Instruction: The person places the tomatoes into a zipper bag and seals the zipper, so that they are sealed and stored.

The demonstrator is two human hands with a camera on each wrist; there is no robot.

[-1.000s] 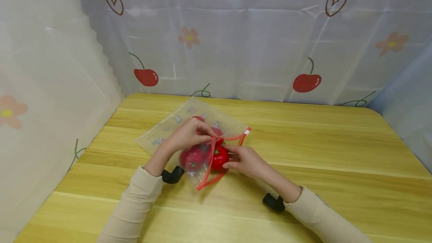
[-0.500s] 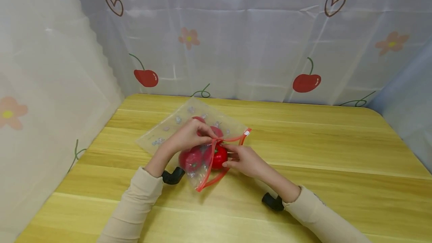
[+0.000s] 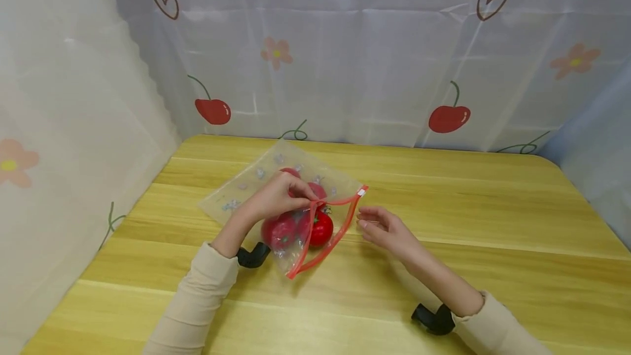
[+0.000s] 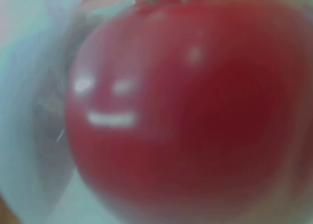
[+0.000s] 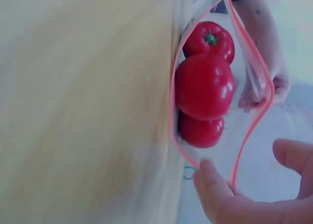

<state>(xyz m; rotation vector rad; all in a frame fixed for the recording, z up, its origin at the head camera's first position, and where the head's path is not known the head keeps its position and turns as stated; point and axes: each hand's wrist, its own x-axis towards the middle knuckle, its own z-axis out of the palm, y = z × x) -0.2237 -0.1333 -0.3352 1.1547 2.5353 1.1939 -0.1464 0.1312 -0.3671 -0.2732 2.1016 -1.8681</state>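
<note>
A clear printed zipper bag (image 3: 256,179) with a red zip edge lies on the table, its mouth spread towards the right. Several red tomatoes are inside; one tomato (image 3: 322,230) sits right at the opening. My left hand (image 3: 276,196) pinches the upper lip of the mouth between thumb and fingers. To the right of the bag, my right hand (image 3: 394,237) hovers with loosely bent fingers and holds nothing. Through the mouth, the right wrist view shows a front tomato (image 5: 204,87) between two others. A blurred tomato (image 4: 195,111) fills most of the left wrist view.
A white slider (image 3: 361,193) sits at the far corner of the zip edge. The wooden table (image 3: 468,207) reaches to a printed curtain (image 3: 355,70) at the back. Black wrist-worn pieces, such as the right one (image 3: 434,319), hang close to the tabletop.
My right hand has let go of the tomato at the mouth and drawn back to the right, out of the bag. My left hand keeps its pinch on the bag's lip.
</note>
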